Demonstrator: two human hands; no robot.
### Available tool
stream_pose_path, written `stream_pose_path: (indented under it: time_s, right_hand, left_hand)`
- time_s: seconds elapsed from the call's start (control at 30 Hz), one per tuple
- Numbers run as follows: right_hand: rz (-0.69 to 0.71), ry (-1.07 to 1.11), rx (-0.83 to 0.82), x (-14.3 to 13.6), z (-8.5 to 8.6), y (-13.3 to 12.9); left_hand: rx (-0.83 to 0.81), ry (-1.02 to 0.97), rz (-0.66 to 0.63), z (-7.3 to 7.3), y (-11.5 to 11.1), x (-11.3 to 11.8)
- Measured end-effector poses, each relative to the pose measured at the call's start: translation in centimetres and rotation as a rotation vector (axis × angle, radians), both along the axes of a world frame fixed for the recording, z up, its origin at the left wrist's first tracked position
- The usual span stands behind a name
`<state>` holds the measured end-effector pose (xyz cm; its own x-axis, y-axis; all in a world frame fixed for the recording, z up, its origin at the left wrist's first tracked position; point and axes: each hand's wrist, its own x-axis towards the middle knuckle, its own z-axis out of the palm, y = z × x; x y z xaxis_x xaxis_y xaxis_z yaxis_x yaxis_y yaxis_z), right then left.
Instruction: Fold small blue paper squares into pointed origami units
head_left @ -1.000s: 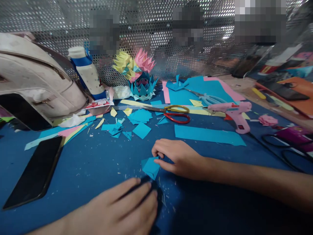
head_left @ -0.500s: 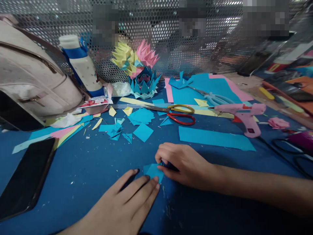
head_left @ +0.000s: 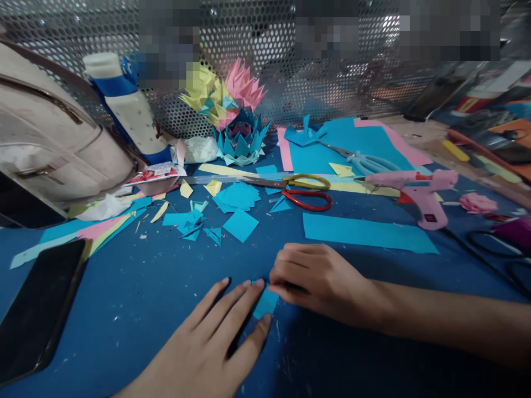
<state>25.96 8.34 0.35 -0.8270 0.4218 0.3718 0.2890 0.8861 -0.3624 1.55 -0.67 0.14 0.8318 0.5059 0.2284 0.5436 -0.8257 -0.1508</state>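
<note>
A small blue paper piece [head_left: 266,303] lies on the dark blue table between my hands. My left hand [head_left: 219,331] is flat with its fingers spread, and some fingertips press on the left and lower edges of the paper. At the paper's upper right corner my right hand [head_left: 317,276] is curled, its thumb and fingers pinched on that corner. Just beyond my hands are a loose blue square [head_left: 241,225], a stack of blue squares [head_left: 237,197] and folded blue pieces [head_left: 189,222].
Scissors [head_left: 307,192], a pink glue gun [head_left: 427,190] and a blue strip [head_left: 369,232] lie farther back. A phone [head_left: 43,309] is at the left, near a bag [head_left: 53,127] and bottle [head_left: 133,110]. Paper flowers [head_left: 240,132] stand behind.
My left hand's fingers have spread wider, the thumb lower and apart from the others. My right hand's fingers have curled in closer at the paper's corner. The view has shifted slightly.
</note>
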Motion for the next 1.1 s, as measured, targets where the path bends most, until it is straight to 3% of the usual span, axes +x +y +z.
stream_pose_path:
  time_s: [0.17, 0.33, 0.5, 1.1]
  right_hand:
    - [0.085, -0.035, 0.195, 0.3, 0.4, 0.2]
    - [0.105, -0.047, 0.305, 0.4, 0.7, 0.3]
    - [0.147, -0.047, 0.374, 0.4, 0.7, 0.4]
    - [0.148, -0.049, 0.384, 0.5, 0.4, 0.8]
  left_hand:
    - [0.01, 0.002, -0.005, 0.1, 0.2, 0.2]
    - [0.052, -0.063, 0.045, -1.1, 0.0, 0.4]
    - [0.02, -0.056, 0.024, -1.0, -0.1, 0.5]
    - [-0.024, -0.041, 0.034, -1.7, -0.5, 0.2]
